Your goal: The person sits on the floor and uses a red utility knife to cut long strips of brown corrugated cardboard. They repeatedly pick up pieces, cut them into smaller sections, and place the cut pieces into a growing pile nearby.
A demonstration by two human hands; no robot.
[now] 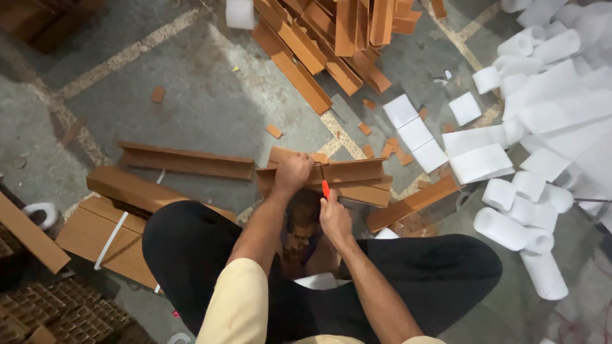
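Observation:
I am crouched over a concrete floor. My left hand (293,172) presses down on a brown cardboard angle strip (354,172) that lies across a short stack of similar strips in front of my knees. My right hand (333,216) grips a small cutter with a red handle (326,189), its tip against the strip's near edge, just right of my left hand. The blade itself is too small to make out.
Another long angle strip (188,160) lies to the left, a heap of such strips (331,44) at the top. White foam rolls and sheets (548,121) pile up on the right. Bundled corrugated board (105,232) sits by my left knee. Small cardboard offcuts (382,143) litter the floor.

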